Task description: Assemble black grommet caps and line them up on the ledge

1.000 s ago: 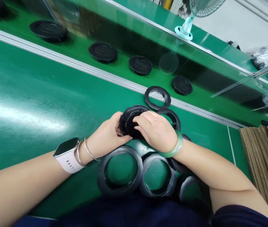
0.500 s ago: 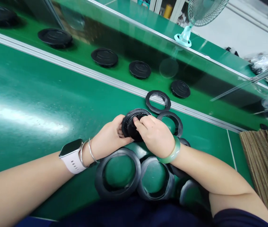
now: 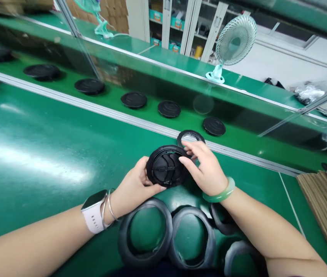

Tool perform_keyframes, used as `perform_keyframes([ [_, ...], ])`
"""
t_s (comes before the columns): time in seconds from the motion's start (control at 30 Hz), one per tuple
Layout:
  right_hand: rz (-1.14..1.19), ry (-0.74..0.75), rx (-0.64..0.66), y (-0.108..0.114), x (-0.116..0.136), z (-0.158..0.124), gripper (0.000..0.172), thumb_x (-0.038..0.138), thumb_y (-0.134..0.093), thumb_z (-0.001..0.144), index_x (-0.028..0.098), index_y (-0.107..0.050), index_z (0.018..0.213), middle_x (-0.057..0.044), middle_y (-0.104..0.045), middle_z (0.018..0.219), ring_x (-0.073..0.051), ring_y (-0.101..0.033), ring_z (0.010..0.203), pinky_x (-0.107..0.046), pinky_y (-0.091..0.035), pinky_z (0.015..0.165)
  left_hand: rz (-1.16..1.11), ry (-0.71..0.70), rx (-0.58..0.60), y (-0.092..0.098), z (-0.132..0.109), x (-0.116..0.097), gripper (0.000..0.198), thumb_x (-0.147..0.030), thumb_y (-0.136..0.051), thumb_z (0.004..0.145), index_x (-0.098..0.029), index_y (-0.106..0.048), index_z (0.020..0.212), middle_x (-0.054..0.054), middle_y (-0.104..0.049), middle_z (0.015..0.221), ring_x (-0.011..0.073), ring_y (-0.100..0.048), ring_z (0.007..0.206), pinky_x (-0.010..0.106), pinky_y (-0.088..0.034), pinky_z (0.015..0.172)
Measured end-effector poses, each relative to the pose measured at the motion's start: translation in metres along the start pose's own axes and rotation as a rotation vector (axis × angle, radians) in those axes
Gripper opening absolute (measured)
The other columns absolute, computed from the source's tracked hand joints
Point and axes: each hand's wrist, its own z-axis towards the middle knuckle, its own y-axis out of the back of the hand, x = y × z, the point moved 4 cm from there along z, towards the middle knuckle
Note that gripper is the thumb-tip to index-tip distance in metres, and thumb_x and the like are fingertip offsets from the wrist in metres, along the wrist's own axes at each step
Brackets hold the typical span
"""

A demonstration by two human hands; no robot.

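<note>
Over the green bench [image 3: 42, 161]: two bare forearms reach out from a dark sleeve and meet near its far rail.

Left hand [image 3: 133, 188]: fingers curl around the edge of a black ribbed disc [image 3: 166, 166], grasping it tilted with its moulded face toward the head camera (probably held so to keep that face in sight).

Right hand [image 3: 206, 167]: fingers spread, unclenched, tips at the disc's rim, just beside a black ring [image 3: 190, 132] lying on the aluminium rail [image 3: 94, 107].

Nearest the body: black rings [image 3: 124, 240] lie side by side, touching.

Beyond the rail: black discs [image 3: 133, 99] sit well apart in a row, likely spaced to keep them separate.

Wrists: a white-strapped smartwatch [image 3: 92, 211] on the left, a green bangle [image 3: 219, 194] on the right.

Writing: none legible on any part.
</note>
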Motion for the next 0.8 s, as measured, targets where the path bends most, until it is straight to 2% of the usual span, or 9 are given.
perform_keyframes([
  [0.1,0.198,-0.189,0.105,-0.011,-0.011,-0.003,0.019,0.027,-0.058,0.097,0.019,-0.065,0.112,-0.005,-0.06,0.099,-0.018,-0.058,0.081,-0.032,-0.05,0.073,-0.037,0.041,0.033,-0.006,-0.011,-0.005,0.064,-0.026,-0.084,0.069,-0.024,-0.041,0.116,0.006,-0.064,0.113,0.0254,-0.066,0.105,0.037,-0.059,0.086],
  [0.2,0.28,-0.282,0.099,-0.02,-0.012,-0.007,0.014,0.031,-0.065,0.092,0.018,-0.065,0.098,-0.003,-0.06,0.093,-0.017,-0.057,0.081,-0.029,-0.047,0.07,-0.046,0.036,0.071,-0.011,-0.02,-0.008,0.069,-0.03,-0.083,0.071,-0.025,-0.039,0.125,0.008,-0.062,0.121,0.0273,-0.064,0.111,0.04,-0.058,0.09],
  [0.37,0.356,-0.334,0.069,-0.024,-0.007,-0.01,0.019,0.033,-0.071,0.083,0.018,-0.059,0.084,-0.002,-0.057,0.084,-0.019,-0.054,0.082,-0.029,-0.044,0.068,0.021,-0.03,0.1,-0.011,-0.028,-0.009,0.061,-0.041,-0.072,0.084,-0.025,-0.038,0.132,0.01,-0.058,0.127,0.0276,-0.063,0.11,0.041,-0.057,0.091],
  [0.57,0.384,-0.349,0.094,-0.024,-0.005,-0.01,0.025,0.035,-0.073,0.079,0.019,-0.054,0.079,0.0,-0.052,0.08,-0.017,-0.049,0.074,-0.028,-0.042,0.064,0.278,-0.096,0.034,-0.008,-0.029,-0.013,0.054,-0.046,-0.065,0.089,-0.025,-0.04,0.132,0.009,-0.059,0.125,0.0291,-0.06,0.113,0.042,-0.052,0.094],
  [0.8,0.371,-0.361,0.092,-0.028,-0.007,-0.011,0.03,0.037,-0.076,0.076,0.019,-0.053,0.077,0.0,-0.053,0.077,-0.017,-0.049,0.071,-0.028,-0.042,0.06,0.357,-0.057,0.027,-0.009,-0.027,-0.013,0.049,-0.043,-0.062,0.089,-0.026,-0.04,0.13,0.005,-0.063,0.117,0.0273,-0.062,0.108,0.039,-0.052,0.09],
])
